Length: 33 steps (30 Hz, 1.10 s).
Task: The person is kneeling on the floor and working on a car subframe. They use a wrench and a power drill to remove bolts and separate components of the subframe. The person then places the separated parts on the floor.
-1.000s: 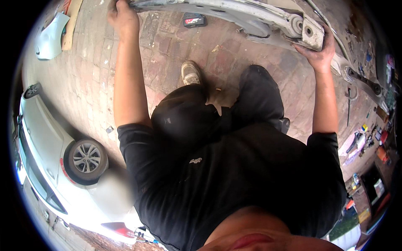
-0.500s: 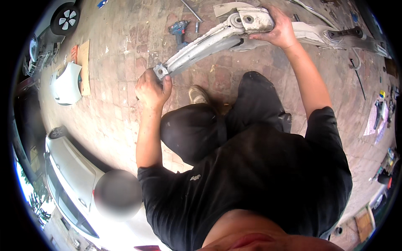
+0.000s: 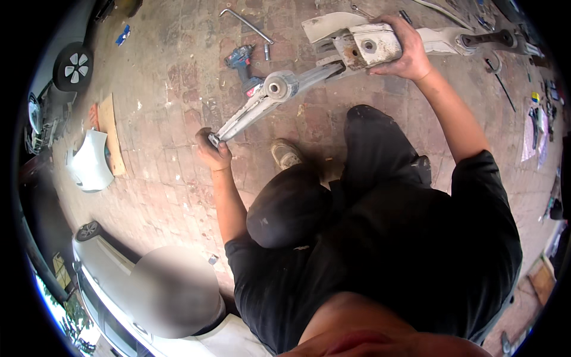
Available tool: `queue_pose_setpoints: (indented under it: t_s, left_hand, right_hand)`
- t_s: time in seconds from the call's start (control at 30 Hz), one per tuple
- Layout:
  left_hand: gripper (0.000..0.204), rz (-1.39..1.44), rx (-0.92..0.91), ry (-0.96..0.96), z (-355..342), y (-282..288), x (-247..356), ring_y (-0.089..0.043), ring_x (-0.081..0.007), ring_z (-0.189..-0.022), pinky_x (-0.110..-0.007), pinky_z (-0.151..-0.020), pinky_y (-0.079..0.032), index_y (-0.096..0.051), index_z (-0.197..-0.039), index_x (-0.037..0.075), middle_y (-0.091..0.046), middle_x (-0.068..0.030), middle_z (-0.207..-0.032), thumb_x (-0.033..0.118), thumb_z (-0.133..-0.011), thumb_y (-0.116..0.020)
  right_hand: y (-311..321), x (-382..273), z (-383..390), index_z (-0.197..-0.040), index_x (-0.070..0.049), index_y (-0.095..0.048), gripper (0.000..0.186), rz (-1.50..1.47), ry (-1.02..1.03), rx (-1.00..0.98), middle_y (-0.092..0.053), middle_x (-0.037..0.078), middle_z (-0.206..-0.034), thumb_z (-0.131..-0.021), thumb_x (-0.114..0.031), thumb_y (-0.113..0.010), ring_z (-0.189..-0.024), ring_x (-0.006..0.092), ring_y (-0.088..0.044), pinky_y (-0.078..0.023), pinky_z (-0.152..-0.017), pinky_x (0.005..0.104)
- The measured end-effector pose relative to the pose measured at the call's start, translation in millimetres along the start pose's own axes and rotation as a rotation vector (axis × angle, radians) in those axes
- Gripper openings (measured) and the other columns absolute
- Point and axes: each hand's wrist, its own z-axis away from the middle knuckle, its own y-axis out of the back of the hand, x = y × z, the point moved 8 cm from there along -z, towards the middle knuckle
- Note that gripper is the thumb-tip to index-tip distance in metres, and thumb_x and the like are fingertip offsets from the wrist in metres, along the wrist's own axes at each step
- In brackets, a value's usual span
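My left hand [image 3: 214, 153] is closed round the narrow end of a grey metal suspension arm [image 3: 247, 114], which slants up to the right. At its far end sits a round bushing [image 3: 275, 88] with a hole through the middle. My right hand [image 3: 410, 52] grips a boxy, rust-stained bracket [image 3: 380, 45] on a long whitish metal subframe [image 3: 437, 40]. The bushing lies apart from the bracket, over or against a lower bar of the subframe; whether they touch I cannot tell.
Beyond the suspension arm lie a blue cordless impact wrench [image 3: 241, 62], a socket [image 3: 267, 52] and a bent steel bar [image 3: 247, 27] on the brick floor. A white body panel [image 3: 90, 163] and cardboard [image 3: 112, 134] are at left. A silver car [image 3: 107, 256] stands lower left.
My left hand has drawn the suspension arm down and away from the bracket, so its bushing now sits further left. My right hand stays on the bracket. The view has shifted a little.
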Motion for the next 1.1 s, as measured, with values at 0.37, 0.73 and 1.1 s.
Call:
queue_pose_setpoints:
  t_s: [0.37, 0.73, 1.1]
  left_hand:
    - [0.052, 0.000, -0.595, 0.507, 64.0, -79.3, -115.4, -0.068, -0.0226, -0.074, -0.036, -0.070, -0.053, -0.063, -0.095, -0.002, -0.070, -0.0152, -0.084, 0.030, -0.066, -0.090]
    - [0.070, 0.321, -0.377, 0.102, -19.1, -76.3, 3.7, -0.067, -0.0258, -0.082, -0.035, -0.077, -0.054, -0.058, -0.115, -0.003, -0.068, -0.0132, -0.088, 0.025, -0.060, -0.093]
    - [0.038, 0.124, -0.274, -0.026, -9.6, -67.5, 56.8, -0.069, -0.0316, -0.083, -0.036, -0.075, -0.055, -0.069, -0.096, 0.002, -0.071, -0.0135, -0.092, 0.008, -0.061, -0.083]
  right_hand:
    - [-9.4, 22.1, 2.7, -0.131, 0.006, -0.047, 0.112, -0.180, -0.045, -0.011, -0.061, 0.017, -0.127, -0.045, -0.046, -0.096, -0.113, 0.0264, -0.060, -0.046, -0.100, 0.0373]
    - [-10.6, 29.7, 2.4, -0.132, 0.010, -0.041, 0.113, -0.307, -0.024, 0.006, -0.056, 0.025, -0.128, -0.051, -0.047, -0.095, -0.122, 0.0347, -0.055, -0.043, -0.106, 0.0466]
    - [-11.9, 27.6, -2.9, -0.132, 0.008, -0.041, 0.115, -0.254, -0.032, -0.033, -0.056, 0.025, -0.127, -0.050, -0.053, -0.094, -0.121, 0.0364, -0.056, -0.045, -0.104, 0.0481]
